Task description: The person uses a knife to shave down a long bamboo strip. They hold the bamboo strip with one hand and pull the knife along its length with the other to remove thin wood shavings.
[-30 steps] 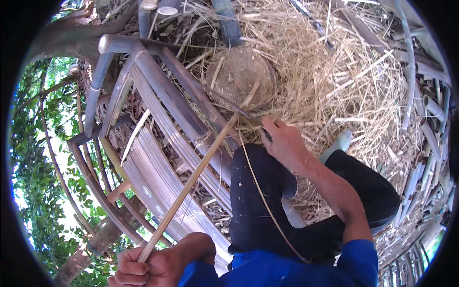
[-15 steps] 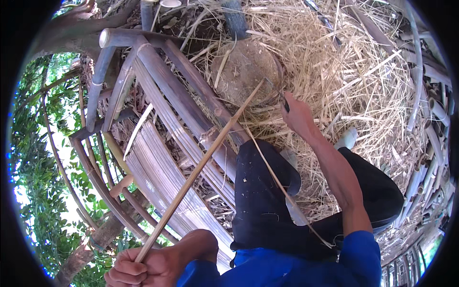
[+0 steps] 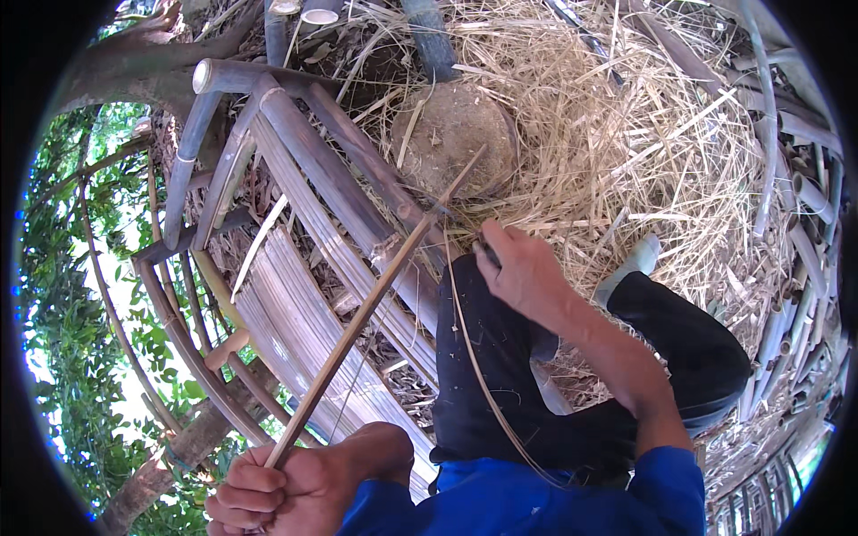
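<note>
My left hand (image 3: 268, 487), at the lower left, is closed round the near end of a long, thin bamboo strip (image 3: 353, 330). The strip slants up and away to the right, its far tip over a round wooden block (image 3: 456, 134). My right hand (image 3: 532, 272) is wrapped round the dark handle of a knife (image 3: 490, 254). The short blade, partly blurred, meets the strip a little below its far tip. From about there a thin bamboo sliver (image 3: 478, 375) curves down across my dark trouser leg toward my lap.
On the left stands a bamboo bench (image 3: 313, 295) with a slatted seat. Pale shavings (image 3: 643, 152) cover the ground ahead and to the right. Several bamboo poles (image 3: 786, 330) lie along the right edge. A dark post (image 3: 429, 40) rises behind the block.
My right hand and the knife have moved left and toward me, from the strip's far tip to lower on it. The sliver has swung left and bows more. My left hand has barely shifted.
</note>
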### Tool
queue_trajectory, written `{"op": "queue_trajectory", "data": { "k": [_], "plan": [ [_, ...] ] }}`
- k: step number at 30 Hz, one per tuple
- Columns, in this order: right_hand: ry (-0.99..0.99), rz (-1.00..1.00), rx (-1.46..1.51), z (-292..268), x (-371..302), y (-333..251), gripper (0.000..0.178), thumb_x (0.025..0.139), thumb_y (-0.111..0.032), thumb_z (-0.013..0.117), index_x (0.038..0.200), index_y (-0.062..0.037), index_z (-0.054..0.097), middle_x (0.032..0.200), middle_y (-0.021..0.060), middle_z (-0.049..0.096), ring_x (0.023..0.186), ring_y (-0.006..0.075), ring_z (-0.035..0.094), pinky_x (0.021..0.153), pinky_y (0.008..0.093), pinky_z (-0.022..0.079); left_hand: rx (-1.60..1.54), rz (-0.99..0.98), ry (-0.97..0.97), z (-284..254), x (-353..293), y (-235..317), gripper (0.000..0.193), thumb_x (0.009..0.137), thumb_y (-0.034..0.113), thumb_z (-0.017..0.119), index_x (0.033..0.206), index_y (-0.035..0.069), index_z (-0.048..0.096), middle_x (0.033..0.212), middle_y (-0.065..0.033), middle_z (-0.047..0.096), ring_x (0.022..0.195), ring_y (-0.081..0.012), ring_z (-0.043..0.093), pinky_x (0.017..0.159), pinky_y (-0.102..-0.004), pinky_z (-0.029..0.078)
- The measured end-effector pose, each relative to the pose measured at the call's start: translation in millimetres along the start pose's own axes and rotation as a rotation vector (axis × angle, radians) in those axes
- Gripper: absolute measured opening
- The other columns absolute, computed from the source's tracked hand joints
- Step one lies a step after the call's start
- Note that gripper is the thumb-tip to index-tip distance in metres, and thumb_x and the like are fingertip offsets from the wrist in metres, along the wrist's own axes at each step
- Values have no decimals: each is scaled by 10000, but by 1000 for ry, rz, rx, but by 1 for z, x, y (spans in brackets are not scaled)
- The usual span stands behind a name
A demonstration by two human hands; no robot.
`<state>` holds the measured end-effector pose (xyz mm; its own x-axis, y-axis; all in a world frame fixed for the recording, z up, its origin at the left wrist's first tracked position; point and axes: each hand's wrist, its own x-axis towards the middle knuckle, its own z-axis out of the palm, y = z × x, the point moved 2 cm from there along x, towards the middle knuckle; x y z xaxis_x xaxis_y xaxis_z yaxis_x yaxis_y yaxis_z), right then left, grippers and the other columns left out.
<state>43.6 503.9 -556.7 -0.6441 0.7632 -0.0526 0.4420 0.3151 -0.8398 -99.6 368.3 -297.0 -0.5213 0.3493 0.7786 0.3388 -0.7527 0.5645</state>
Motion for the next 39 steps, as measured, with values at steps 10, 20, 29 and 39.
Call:
{"op": "queue_trajectory", "data": {
  "k": [10, 20, 29, 39],
  "plan": [
    [20, -83, 0, 18, -1, 34, 177, 914, -177, 668, 1012, -95, 546, 747, 128, 615, 568, 321, 652, 468, 416, 539, 53, -14, 30, -16, -13, -24, 429, 1109, 363, 380, 741, 150, 319, 631, 45, 255, 519, -90, 194, 464, -251, 203],
    [1, 38, -89, 60, 52, 127, 182, 936, -184, 623, 1072, -112, 526, 765, 169, 616, 599, 368, 640, 500, 455, 517, -19, 48, 130, -12, -3, -41, 449, 1099, 468, 362, 763, 170, 361, 637, 66, 254, 488, -80, 221, 416, -254, 182],
    [-189, 443, -22, 57, 47, 164, 258, 964, -220, 591, 1104, -51, 455, 778, 222, 645, 723, 440, 659, 665, 545, 512, 85, 175, 432, 12, 1, -43, 347, 1034, 376, 481, 799, 120, 481, 638, 53, 308, 495, -83, 244, 441, -254, 200],
    [5, -192, -5, -17, -24, -36, 226, 928, -213, 667, 1050, -63, 550, 750, 144, 594, 595, 303, 646, 477, 395, 531, -56, 74, 97, 36, -21, -12, 465, 1050, 515, 478, 873, 91, 547, 683, 55, 356, 484, -69, 271, 415, -248, 196]
  ]
}}
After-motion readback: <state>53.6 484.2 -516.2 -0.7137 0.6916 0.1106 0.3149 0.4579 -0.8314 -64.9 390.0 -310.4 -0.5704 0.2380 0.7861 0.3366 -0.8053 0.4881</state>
